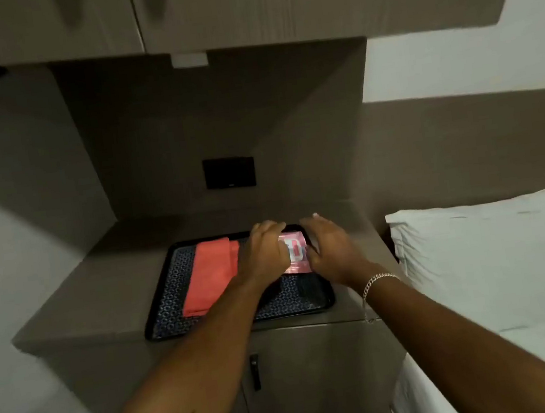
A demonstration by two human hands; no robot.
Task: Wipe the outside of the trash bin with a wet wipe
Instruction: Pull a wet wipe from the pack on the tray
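Observation:
A pink and white wet wipe pack (295, 253) lies on a black patterned tray (170, 308) on the cabinet top. My left hand (263, 253) rests on the pack's left side with its fingers curled over it. On the pack's right side my right hand (329, 247) touches it with fingers spread, a bracelet on the wrist. Whether either hand grips the pack I cannot tell. No trash bin is in view.
A folded red cloth (209, 276) lies on the tray's left part. The tray sits on a grey cabinet (80, 298) with a door handle (255, 371) below. A bed with a white pillow (490, 258) stands close on the right. Overhead cupboards hang above.

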